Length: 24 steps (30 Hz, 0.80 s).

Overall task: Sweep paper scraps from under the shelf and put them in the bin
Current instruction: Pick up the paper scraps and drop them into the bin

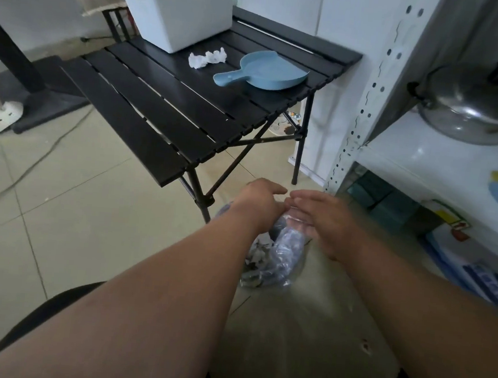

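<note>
A clear plastic bag (281, 251) holding paper scraps hangs below my hands, above the tiled floor. My left hand (260, 198) grips the bag's top edge from the left. My right hand (323, 218) holds the same top edge from the right, fingers partly spread. A blue dustpan (266, 71) lies on the black slatted table (164, 107), with crumpled white paper (207, 58) beside it. A white bin (178, 10) stands at the table's far end. The shelf (377, 88) rises on the right.
A steel pot (471, 108) sits on the shelf, with boxes and packets (390, 200) on the level below. A black stand base (40, 103) and a cable (35, 166) lie on the floor at left. Table legs (202, 197) stand close to my hands.
</note>
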### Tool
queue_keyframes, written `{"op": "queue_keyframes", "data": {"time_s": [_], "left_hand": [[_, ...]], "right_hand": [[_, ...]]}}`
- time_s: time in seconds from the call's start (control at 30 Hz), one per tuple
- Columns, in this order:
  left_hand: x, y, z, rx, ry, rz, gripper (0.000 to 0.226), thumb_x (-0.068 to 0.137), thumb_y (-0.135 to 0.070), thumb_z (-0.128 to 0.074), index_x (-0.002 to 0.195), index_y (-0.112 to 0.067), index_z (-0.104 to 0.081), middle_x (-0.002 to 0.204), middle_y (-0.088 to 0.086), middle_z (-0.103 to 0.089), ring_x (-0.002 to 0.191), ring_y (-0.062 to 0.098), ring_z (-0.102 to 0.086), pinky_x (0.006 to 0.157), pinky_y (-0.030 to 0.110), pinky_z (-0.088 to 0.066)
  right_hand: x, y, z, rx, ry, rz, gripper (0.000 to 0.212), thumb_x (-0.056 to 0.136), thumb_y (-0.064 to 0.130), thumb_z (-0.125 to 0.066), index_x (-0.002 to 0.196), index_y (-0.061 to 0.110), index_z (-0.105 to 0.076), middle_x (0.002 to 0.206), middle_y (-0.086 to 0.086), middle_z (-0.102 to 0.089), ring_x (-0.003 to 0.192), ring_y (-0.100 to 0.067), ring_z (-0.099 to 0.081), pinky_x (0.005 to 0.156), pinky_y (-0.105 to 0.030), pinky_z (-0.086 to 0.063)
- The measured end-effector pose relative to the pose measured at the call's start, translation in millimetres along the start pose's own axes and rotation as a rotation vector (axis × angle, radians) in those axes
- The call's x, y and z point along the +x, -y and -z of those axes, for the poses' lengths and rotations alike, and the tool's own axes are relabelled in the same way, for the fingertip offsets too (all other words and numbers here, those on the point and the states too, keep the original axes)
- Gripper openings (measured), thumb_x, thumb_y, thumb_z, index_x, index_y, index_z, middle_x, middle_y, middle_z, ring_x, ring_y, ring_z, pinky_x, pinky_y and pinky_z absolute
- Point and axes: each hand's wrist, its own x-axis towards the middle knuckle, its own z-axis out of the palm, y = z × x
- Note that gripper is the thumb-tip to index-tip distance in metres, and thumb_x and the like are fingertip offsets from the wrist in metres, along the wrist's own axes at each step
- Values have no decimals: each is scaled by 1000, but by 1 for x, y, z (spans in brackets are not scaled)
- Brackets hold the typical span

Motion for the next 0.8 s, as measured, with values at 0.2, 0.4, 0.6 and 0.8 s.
{"op": "queue_keyframes", "data": {"time_s": [0.2,0.4,0.6,0.8], "left_hand": [[4,-43,-59,19,122,-203,38,97,-35,-72,134,-27,-71,144,0,-64,129,21,-62,100,25,-49],[2,-64,-146,-18,178,-194,30,91,-39,-76,120,-32,-77,131,-4,-70,110,14,-67,84,18,-44],[3,-29,-253,83,327,-152,32,93,-27,-74,124,-28,-75,129,-3,-71,116,18,-68,100,24,-51],[19,28,-341,250,494,-212,30,93,-17,-65,121,-17,-77,129,9,-71,122,29,-65,106,30,-47]], "right_hand": [[-29,4,93,-290,-87,47,27,90,4,-71,114,15,-73,110,-1,-76,103,-19,-73,84,-29,-59],[-39,-39,182,-637,-235,-19,31,86,1,-72,111,20,-73,109,2,-73,98,-10,-68,85,-25,-56],[-31,-126,252,-972,-207,-180,41,75,4,-80,115,13,-74,111,-6,-70,104,-22,-67,82,-24,-49],[-20,-232,282,-1205,-79,-308,35,82,28,-73,115,16,-69,114,-10,-67,110,-33,-63,84,-27,-45]]}}
